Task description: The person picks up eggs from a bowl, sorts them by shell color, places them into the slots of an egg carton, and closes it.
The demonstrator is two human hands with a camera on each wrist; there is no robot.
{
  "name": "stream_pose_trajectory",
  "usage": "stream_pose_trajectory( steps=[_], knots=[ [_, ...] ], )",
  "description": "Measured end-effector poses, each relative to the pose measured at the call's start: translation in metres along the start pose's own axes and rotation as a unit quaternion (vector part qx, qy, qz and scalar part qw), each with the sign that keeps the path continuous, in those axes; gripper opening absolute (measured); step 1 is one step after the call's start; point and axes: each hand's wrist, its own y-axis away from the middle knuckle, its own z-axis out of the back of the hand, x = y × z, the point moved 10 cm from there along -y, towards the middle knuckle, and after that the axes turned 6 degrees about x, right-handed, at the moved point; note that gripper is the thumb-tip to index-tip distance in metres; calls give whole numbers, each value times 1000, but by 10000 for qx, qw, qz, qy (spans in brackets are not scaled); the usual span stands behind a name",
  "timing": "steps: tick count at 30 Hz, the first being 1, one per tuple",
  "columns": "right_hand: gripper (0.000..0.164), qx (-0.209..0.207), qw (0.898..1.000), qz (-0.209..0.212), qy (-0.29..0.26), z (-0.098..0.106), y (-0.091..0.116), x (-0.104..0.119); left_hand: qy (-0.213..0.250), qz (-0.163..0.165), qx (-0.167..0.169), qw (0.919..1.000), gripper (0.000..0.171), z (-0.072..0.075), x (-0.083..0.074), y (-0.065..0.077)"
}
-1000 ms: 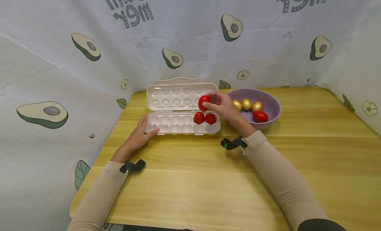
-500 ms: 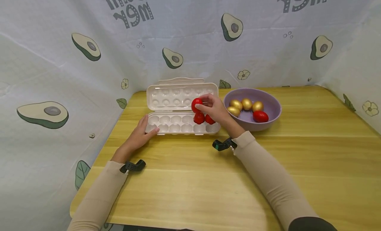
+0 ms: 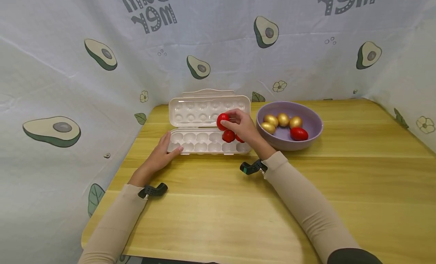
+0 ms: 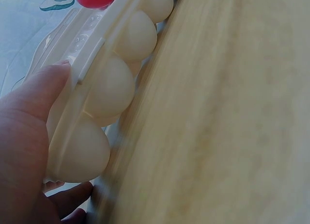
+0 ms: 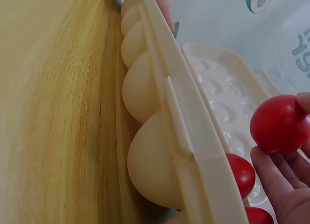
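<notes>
My right hand [image 3: 243, 127] pinches a red egg [image 3: 222, 121] between thumb and fingertips, above the back row of an open egg carton [image 3: 201, 147]. In the right wrist view that egg [image 5: 280, 124] is raised over the cups, its far side covered by the fingers. Two red eggs sit side by side in the carton's back row; the left one [image 3: 228, 135] shows well, while the hand partly covers the right one [image 3: 240, 138]. My left hand [image 3: 159, 155] grips the carton's left end, thumb [image 4: 46, 88] on the front rim and fingers around the end.
To the carton's right stands a purple bowl [image 3: 315, 129] with several gold eggs [image 3: 282, 119] and one red egg [image 3: 299, 134]. The carton's lid [image 3: 203, 105] leans back toward the avocado-print cloth [image 3: 225, 37] behind the wooden table [image 3: 211, 215].
My right hand has moved left with the red egg, from near the bowl to behind the left seated egg, uncovering the bowl's left side. The left hand keeps its place on the carton.
</notes>
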Motion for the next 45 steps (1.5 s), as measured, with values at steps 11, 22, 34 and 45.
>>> stream_pose_trajectory(
  steps=[11, 22, 34, 45],
  knots=[
    [43, -27, 10000, -49, 36, -7, -3, 0, 42, -45, -49, 10000, 88, -2, -1, 0],
    [42, 99, 9998, -141, 36, -19, -4, 4, -2, 114, 2, 9999, 89, -2, 3, 2],
    [42, -140, 9992, 83, 376, -17, -4, 8, 45, 151, 44, 9999, 89, -2, 2, 2],
    [38, -230, 9979, -32, 609, -15, -3, 4, -9, 87, 21, 10000, 89, -2, 2, 1]
  ],
)
